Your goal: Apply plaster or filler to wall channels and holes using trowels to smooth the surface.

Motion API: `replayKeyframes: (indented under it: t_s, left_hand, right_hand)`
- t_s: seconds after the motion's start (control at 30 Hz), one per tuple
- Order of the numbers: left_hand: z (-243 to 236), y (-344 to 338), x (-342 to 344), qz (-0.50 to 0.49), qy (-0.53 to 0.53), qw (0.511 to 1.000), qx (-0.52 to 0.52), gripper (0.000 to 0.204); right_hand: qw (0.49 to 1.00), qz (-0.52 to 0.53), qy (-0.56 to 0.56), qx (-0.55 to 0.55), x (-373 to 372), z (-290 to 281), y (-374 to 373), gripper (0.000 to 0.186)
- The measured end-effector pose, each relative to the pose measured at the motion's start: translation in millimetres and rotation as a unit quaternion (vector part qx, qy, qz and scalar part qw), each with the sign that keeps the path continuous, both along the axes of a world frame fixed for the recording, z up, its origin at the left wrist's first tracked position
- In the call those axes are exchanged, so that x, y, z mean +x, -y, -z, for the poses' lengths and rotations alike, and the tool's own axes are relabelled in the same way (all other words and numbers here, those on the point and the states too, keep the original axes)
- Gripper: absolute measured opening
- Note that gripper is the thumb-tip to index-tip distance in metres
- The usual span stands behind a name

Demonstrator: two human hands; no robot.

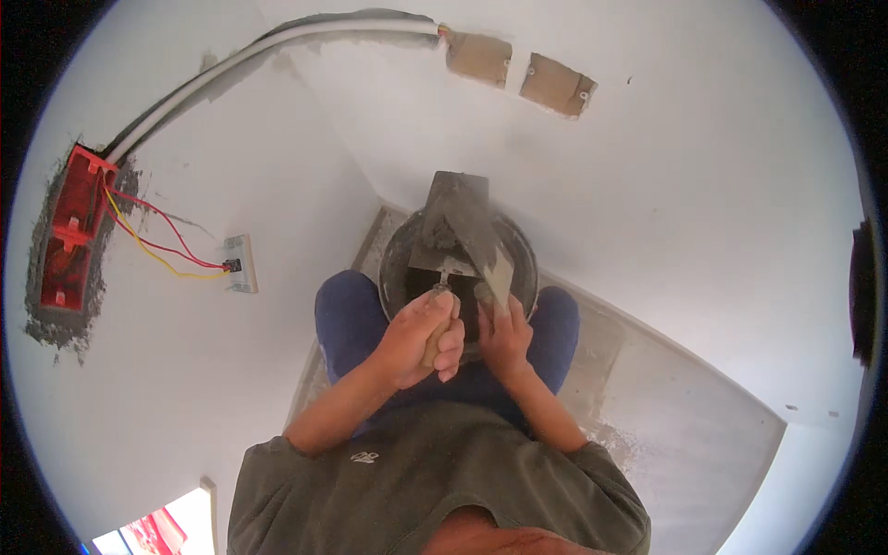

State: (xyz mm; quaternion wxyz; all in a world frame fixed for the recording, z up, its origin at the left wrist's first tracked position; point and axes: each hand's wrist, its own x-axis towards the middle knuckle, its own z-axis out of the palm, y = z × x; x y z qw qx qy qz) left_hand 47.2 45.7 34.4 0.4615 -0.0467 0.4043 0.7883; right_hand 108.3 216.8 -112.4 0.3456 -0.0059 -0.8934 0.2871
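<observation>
- Fingers of my left hand (pixel 421 337) are wrapped firmly round the wooden handle (pixel 433 350) of a flat trowel (pixel 425 259), thumb on top toward the blade
- Right hand (pixel 505 340) has its fingers closed about the near end of a second blade (pixel 500 277), pale low down and grey further up; exact grip partly hidden, so I cannot tell how each finger sits
- Trowel lies over the mouth of a black bucket (pixel 392 264) between my blue-trousered knees (pixel 345 319), blade pointing away from me; second blade slants across its right side
- Grey paste (pixel 446 227) sits heaped on the trowel; whether the two blades touch, I cannot tell from above
- Judgement on weight: trowel light by itself, nose-heavy under the load, so best held high on the handle near the neck, wrist level
- Steel looks stiff, second blade perhaps a little springy; neither seems fragile
- Paste probably soft, dense and clinging, liable to slide if the trowel tips
- Wood should grip well dry, turn slick when smeared; keep fingers off the thin edges
</observation>
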Motion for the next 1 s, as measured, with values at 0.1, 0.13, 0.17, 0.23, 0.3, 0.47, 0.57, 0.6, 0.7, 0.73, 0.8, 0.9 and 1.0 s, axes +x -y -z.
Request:
replayKeyframes:
  t_s: [0.1, 0.13, 0.17, 0.23, 0.3, 0.47, 0.57, 0.6, 0.7, 0.73, 0.8, 0.9, 1.0]
  left_hand:
    - [5, 2, -3, -0.013, 0.011, 1.000, 0.007, 0.035]
    - [7, 4, -5, -0.018, 0.016, 1.000, 0.015, 0.035]
    - [8, 7, -6, -0.025, 0.029, 0.999, 0.016, 0.034]
    - [11, 10, -9, -0.041, 0.006, 0.999, 0.003, 0.040]
    - [15, 12, -13, -0.050, 0.000, 0.999, -0.009, 0.045]
    - [23, 8, -19, -0.021, 0.039, 0.998, 0.033, 0.046]
    - [25, 4, -17, 0.040, 0.039, 0.997, 0.059, 0.045]
    - [24, 5, -16, 0.038, 0.035, 0.997, 0.056, 0.045]
    - [21, 9, -20, 0.014, 0.020, 0.999, 0.049, 0.045]
    - [19, 11, -21, -0.001, 0.018, 0.999, 0.043, 0.045]
    - [16, 12, -27, -0.009, -0.015, 0.998, 0.065, 0.047]
    - [13, 0, -34, -0.017, -0.130, 0.984, 0.120, 0.047]
    - [12, -22, -50, 0.002, -0.160, 0.967, 0.196, 0.046]
  right_hand:
    - [0.998, 0.012, 0.055, -0.011, 21, 12, -4, 0.043]
    - [0.998, 0.014, 0.068, -0.009, 30, 12, -7, 0.044]
    - [0.998, 0.019, 0.064, -0.001, 39, 11, -9, 0.045]
    - [0.993, -0.017, 0.099, -0.056, 52, 1, -18, 0.044]
    - [0.964, -0.055, 0.156, -0.210, 56, -15, -30, 0.045]
    - [0.616, -0.266, 0.182, -0.719, 25, -48, -50, 0.061]
    - [0.456, -0.339, 0.223, -0.792, 7, -43, -49, 0.064]
    - [0.449, -0.372, 0.227, -0.780, 7, -38, -49, 0.064]
    - [0.429, -0.379, 0.251, -0.781, 25, -22, -57, 0.060]
    - [0.446, -0.342, 0.263, -0.784, 38, -20, -62, 0.059]
    - [0.469, -0.310, 0.274, -0.780, 55, -19, -78, 0.059]
    - [0.550, -0.279, 0.221, -0.755, 67, -31, -99, 0.059]
    - [0.689, -0.227, 0.196, -0.660, 66, -58, -117, 0.059]
